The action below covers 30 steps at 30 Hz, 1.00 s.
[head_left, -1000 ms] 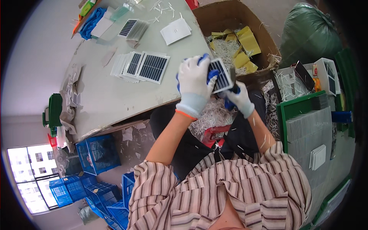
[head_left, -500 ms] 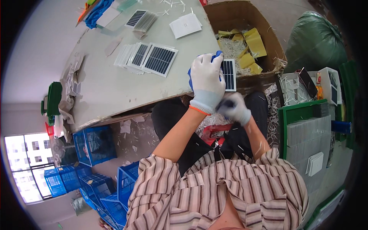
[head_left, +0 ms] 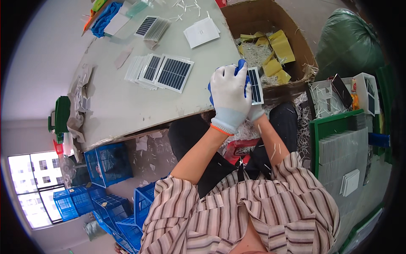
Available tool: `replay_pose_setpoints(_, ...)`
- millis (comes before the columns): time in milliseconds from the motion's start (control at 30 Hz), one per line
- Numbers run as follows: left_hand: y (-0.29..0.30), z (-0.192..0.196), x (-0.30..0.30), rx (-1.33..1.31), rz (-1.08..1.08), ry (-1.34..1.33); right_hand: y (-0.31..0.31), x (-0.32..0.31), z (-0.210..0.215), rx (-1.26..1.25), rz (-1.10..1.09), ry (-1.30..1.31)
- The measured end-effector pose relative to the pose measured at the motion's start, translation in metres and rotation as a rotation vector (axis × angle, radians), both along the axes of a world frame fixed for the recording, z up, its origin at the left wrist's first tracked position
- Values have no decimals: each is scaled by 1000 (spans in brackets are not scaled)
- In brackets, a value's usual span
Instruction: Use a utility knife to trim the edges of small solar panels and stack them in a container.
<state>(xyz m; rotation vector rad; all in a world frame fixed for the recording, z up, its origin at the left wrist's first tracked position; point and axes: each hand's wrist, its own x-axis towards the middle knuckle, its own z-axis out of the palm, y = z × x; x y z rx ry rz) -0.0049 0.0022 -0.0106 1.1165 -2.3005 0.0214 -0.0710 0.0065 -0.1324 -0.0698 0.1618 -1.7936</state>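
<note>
My left hand (head_left: 229,98), in a white glove with blue fingertips, grips a small dark solar panel (head_left: 255,86) with a white border, held upright at the table's near edge. My right hand (head_left: 256,112), also gloved, sits mostly hidden behind the left hand and under the panel, holding its lower edge. A fanned stack of similar solar panels (head_left: 163,72) lies on the grey table (head_left: 114,106) to the left of my hands.
An open cardboard box (head_left: 270,42) with yellow pieces and white shreds stands behind my hands. More panels (head_left: 152,27) and a white sheet (head_left: 201,32) lie farther back. A green tray of grey sheets (head_left: 342,148) is at the right; blue crates (head_left: 105,163) are under the table.
Both hands have drawn together around the panel and lifted it slightly toward the box. The right hand, lower and apart before, has slid under the left hand.
</note>
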Motion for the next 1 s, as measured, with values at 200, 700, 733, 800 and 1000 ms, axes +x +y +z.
replay_pose_setpoints(200,-5,3,4,34,-61,53,-3,-30,-31,336,-105,598)
replay_pose_setpoints(700,-35,13,100,85,-49,-91,-110,-75,132,-414,-1012,2249)
replay_pose_setpoints(733,-33,12,102,173,-92,35,-120,-70,127,-565,-1091,2419)
replay_pose_setpoints(800,-38,7,103,245,-160,249,-125,-59,120,-555,-910,2507)
replay_pose_setpoints(1000,-41,12,105,-14,137,-175,-62,-79,110,19,-609,2112)
